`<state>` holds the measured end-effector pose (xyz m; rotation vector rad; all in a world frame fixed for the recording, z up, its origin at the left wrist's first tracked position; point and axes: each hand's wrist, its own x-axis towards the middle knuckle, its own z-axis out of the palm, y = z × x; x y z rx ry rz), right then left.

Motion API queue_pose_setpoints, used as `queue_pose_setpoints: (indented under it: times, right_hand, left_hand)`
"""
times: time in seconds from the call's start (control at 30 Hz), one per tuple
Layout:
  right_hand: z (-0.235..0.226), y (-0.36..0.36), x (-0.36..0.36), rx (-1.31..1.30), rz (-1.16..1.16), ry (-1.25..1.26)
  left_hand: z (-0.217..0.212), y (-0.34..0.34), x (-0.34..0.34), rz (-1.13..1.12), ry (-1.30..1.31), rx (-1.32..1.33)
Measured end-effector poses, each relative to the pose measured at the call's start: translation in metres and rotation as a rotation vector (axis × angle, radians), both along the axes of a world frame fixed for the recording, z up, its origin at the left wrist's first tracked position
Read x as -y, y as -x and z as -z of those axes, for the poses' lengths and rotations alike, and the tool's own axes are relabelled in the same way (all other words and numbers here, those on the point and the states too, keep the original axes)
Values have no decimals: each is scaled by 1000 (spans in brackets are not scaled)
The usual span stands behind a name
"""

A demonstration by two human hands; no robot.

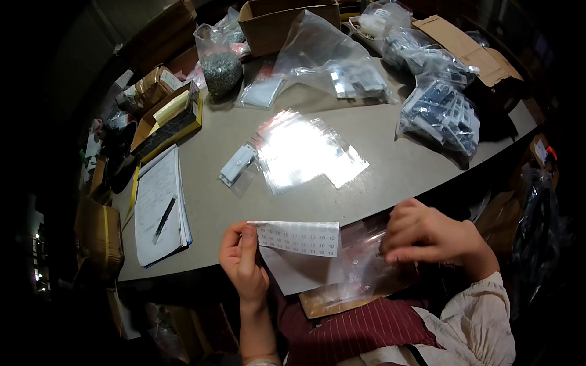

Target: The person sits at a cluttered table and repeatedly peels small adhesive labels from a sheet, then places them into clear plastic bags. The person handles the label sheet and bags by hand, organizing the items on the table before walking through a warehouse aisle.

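Note:
My left hand (244,256) pinches the left end of a white sticker sheet (299,239) printed in small rows, thumb on top. A plain white lower part of the paper (305,271) hangs below the printed strip. To the right, my right hand (427,238) is raised with its fingers curled in. Whether a small thing sits between those fingertips is hidden. Below it, clear plastic bags (372,262) lie on a piece of brown cardboard (323,303) on my lap.
Clear zip bags (299,152) lie spread on the table beside a bagged grey-white part (238,163). A notebook (159,207) with a black pen (165,218) lies at left. Behind stand a bag of small metal pieces (221,70), a cardboard box (287,27) and bagged parts (439,116).

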<state>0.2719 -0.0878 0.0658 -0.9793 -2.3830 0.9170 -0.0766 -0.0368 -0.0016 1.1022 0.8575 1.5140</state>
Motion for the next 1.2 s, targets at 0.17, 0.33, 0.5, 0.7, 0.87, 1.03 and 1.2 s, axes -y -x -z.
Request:
queue_pose_setpoints:
  times: [0.17, 0.33, 0.5, 0.7, 0.87, 1.03, 1.2]
  right_hand:
    - [4, 33, -25, -250, 214, 210]
    - [40, 37, -78, -474, 346, 312]
    - [39, 20, -146, -707, 410, 358]
    - [52, 14, -145, -137, 607, -125]
    - [50, 16, -132, -138, 630, -221]
    - [64, 13, -135, -69, 594, -308]
    - [54, 12, -115, -363, 597, -97]
  left_hand:
    - [1, -25, -2, 33, 25, 31]
    - [-16, -21, -35, 48, -62, -381]
    - [-25, 13, -109, -367, -439, -1178]
    - [-21, 37, -137, -172, -301, -1412]
    - [-28, 38, -135, -337, -214, -1269]
    - [-47, -10, -118, -309, -489, -1095]
    - [-29, -52, -111, -54, -725, -1149]
